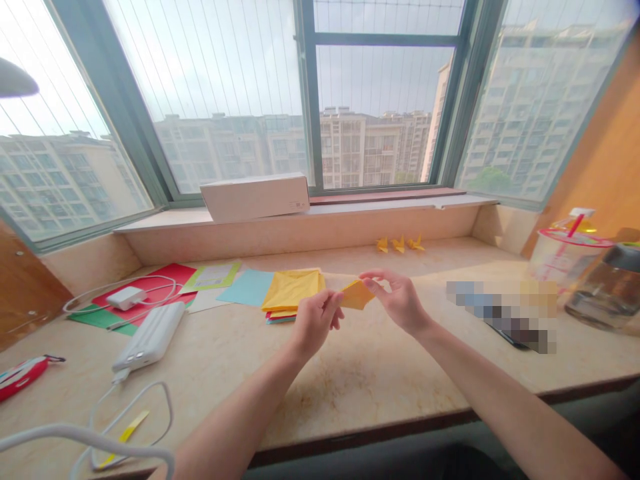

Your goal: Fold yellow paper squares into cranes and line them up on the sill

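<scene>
A small folded piece of yellow origami paper (pixel 356 295) is held in the air above the counter, between my two hands. My left hand (pixel 316 321) pinches its left edge, fingers curled in. At its upper right corner, the thumb and fingers of my right hand (pixel 400 301) close on the paper. Just behind my left hand lies a stack of yellow paper (pixel 293 290), with red and blue sheets showing beneath. Three small yellow paper cranes (pixel 399 245) stand in a row near the back ledge.
Left of the stack are a light blue sheet (pixel 246 287), a red sheet (pixel 170 277), a white charger (pixel 127 298) and a power bank (pixel 150 335) with cables. A white box (pixel 256 198) rests on the sill. To the right are a blurred-out phone-like object (pixel 515 340), a plastic cup (pixel 560 257) and a glass jar (pixel 603 290).
</scene>
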The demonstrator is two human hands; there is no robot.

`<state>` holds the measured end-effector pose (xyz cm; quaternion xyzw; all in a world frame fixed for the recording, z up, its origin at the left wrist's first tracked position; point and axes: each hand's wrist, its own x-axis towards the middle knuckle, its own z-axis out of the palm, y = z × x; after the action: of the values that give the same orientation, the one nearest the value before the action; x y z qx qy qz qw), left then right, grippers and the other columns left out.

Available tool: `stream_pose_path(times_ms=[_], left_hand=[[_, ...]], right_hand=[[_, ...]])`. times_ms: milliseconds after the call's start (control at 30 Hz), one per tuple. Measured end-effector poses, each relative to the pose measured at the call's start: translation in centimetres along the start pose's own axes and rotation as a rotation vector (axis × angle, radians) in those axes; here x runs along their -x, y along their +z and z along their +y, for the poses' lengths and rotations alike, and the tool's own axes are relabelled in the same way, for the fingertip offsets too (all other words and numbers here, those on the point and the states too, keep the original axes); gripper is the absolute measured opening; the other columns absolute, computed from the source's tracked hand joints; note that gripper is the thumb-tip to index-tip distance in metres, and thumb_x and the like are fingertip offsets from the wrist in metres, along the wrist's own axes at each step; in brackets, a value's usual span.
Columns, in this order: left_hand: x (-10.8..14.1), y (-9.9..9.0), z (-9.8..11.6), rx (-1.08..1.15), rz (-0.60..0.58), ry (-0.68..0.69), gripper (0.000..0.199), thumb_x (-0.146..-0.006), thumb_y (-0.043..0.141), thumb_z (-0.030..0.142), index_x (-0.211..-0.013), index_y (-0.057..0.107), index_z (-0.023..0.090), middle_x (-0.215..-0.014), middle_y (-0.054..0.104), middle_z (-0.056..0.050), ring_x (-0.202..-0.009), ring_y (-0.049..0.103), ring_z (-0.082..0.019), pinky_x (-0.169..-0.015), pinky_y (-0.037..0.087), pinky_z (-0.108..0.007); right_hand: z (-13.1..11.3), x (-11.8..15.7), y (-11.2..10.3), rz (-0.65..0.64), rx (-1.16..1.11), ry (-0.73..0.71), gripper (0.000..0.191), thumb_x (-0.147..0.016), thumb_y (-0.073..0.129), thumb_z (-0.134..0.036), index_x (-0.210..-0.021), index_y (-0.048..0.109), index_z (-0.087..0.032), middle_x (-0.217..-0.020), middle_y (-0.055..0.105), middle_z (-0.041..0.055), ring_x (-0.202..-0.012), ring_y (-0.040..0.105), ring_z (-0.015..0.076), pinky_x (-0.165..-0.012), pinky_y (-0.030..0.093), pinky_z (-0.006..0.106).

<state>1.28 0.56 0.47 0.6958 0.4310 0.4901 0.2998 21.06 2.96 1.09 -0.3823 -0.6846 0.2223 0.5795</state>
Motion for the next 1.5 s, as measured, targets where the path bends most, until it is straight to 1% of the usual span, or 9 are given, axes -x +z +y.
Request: stream_pose_path(times_ms=[100,233,433,633,800,967,1267,1367,1500], left_hand=[[-0.2,0.2,0.0,0.119,0.126,-0.042,0.045,-0.094,0.049,0.050,-0.066,0.056,0.016,-0.050,0.058,0.002,-0.039,0.050,-0.008,-0.040,0.037,-0.019],[-0.3,0.5,0.0,0.222,0.166,-0.033,0.041,-0.093,0.049,0.051,-0.077,0.058,0.015,-0.062,0.064,-0.001,-0.041,0.055,-0.009,-0.041,0.040,-0.019],[0.2,1.4,-0.3,0.247,-0.006,-0.002,0.034,-0.094,0.049,0.050,-0.096,0.057,0.016,-0.085,0.073,-0.006,-0.046,0.061,-0.010,-0.044,0.046,-0.020],[0.7,1.7,-0.5,0.149,-0.202,-0.035,0.036,-0.094,0.048,0.051,-0.098,0.056,0.016,-0.097,0.074,-0.011,-0.054,0.067,-0.012,-0.047,0.048,-0.020],[0.7,2.0,-0.4,0.289,-0.218,-0.120,0.046,-0.092,0.046,0.059,-0.094,0.056,0.015,-0.083,0.071,-0.007,-0.046,0.063,-0.011,-0.040,0.044,-0.019],[0.5,2.2,-0.5,0.245,-0.137,-0.161,0.052,-0.091,0.042,0.064,-0.064,0.044,0.019,-0.043,0.043,0.007,-0.031,0.040,-0.006,-0.034,0.028,-0.017],[0.7,2.4,-0.2,0.215,-0.112,-0.134,0.050,-0.090,0.042,0.065,-0.066,0.042,0.020,-0.042,0.038,0.008,-0.034,0.031,-0.006,-0.036,0.020,-0.020],[0.7,2.4,0.3,0.253,-0.122,-0.163,0.052,-0.089,0.042,0.067,-0.066,0.042,0.020,-0.043,0.038,0.008,-0.035,0.032,-0.006,-0.037,0.020,-0.019],[0.6,2.2,0.7,0.332,-0.091,-0.210,0.055,-0.087,0.040,0.071,-0.069,0.046,0.019,-0.043,0.037,0.008,-0.034,0.030,-0.006,-0.035,0.020,-0.019]], right_hand=[[-0.2,0.0,0.2,0.121,0.074,-0.145,0.027,-0.084,0.068,-0.042,-0.103,0.070,-0.022,-0.104,0.070,0.0076,-0.094,0.062,0.0228,-0.085,0.048,0.038],[-0.4,0.5,1.0,0.031,0.091,-0.069,0.038,-0.081,0.071,-0.045,-0.110,0.065,-0.021,-0.091,0.067,0.0061,-0.078,0.058,0.0200,-0.071,0.048,0.035],[-0.3,0.4,1.9,0.047,-0.056,0.048,0.051,-0.079,0.073,-0.042,-0.123,0.057,-0.021,-0.093,0.068,0.0051,-0.075,0.059,0.0180,-0.070,0.047,0.033],[-0.3,0.1,1.6,0.024,-0.175,0.094,0.042,-0.079,0.072,-0.036,-0.116,0.062,-0.019,-0.091,0.070,0.0058,-0.075,0.060,0.0174,-0.070,0.045,0.032],[-0.6,0.6,2.1,-0.068,-0.268,0.158,0.039,-0.078,0.074,-0.036,-0.111,0.065,-0.017,-0.090,0.072,0.0067,-0.077,0.063,0.0182,-0.070,0.047,0.031],[-1.0,0.9,2.5,-0.085,-0.274,0.170,0.034,-0.079,0.071,-0.042,-0.103,0.065,-0.018,-0.087,0.070,0.0062,-0.076,0.062,0.0178,-0.068,0.049,0.031],[-1.1,1.0,2.3,-0.070,-0.105,0.095,0.024,-0.079,0.070,-0.041,-0.087,0.061,-0.020,-0.074,0.061,0.0003,-0.061,0.050,0.0134,-0.056,0.044,0.026],[-1.0,1.0,2.3,-0.054,-0.103,0.058,0.016,-0.081,0.069,-0.035,-0.086,0.063,-0.020,-0.073,0.061,-0.0002,-0.064,0.052,0.0141,-0.060,0.045,0.027],[-0.9,1.1,2.1,-0.108,-0.066,-0.123,0.012,-0.088,0.064,-0.031,-0.094,0.071,-0.024,-0.085,0.063,0.0025,-0.077,0.058,0.0169,-0.074,0.050,0.032]])
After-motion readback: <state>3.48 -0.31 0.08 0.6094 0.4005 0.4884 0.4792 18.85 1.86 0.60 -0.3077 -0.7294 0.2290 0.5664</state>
